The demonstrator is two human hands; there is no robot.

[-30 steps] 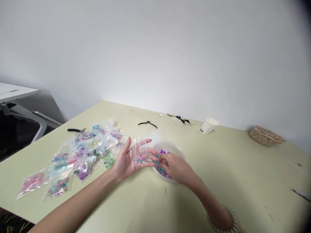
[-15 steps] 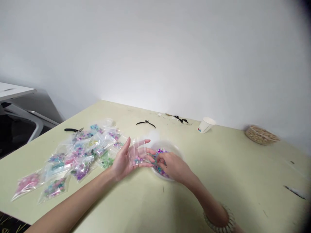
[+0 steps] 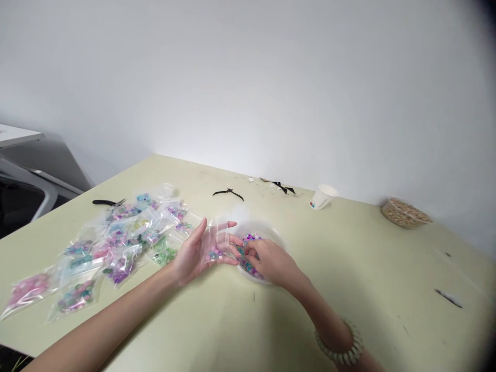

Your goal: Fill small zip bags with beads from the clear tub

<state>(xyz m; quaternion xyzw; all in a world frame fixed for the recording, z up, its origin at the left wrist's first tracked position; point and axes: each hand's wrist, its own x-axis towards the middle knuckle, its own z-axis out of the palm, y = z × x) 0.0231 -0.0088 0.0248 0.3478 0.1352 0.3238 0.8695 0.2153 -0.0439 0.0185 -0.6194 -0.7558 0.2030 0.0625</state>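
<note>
The left hand (image 3: 194,253) lies palm up just above the pale green surface (image 3: 349,289), fingers spread open, with a small clear zip bag (image 3: 215,243) resting across palm and fingers; a few coloured beads show inside the bag near the fingertips. The right hand (image 3: 269,261) sits immediately right of it, over the near-left part of a clear shallow bowl (image 3: 271,235) of mixed purple, teal and pink beads (image 3: 250,240). Its fingers are curled down into the beads, pinched together at the bag's mouth; whether a bead is held between them cannot be told. The grip of the two hands meets at the bowl's left rim. A beaded bracelet (image 3: 341,349) circles the right wrist. To the left lies a spread of filled bead bags (image 3: 116,248), with pliers (image 3: 106,202) at their far edge. Further pliers (image 3: 228,192) lie beyond the bowl. A tipped paper cup (image 3: 321,196) and a round tub (image 3: 405,213) stand far right by the wall.
</note>
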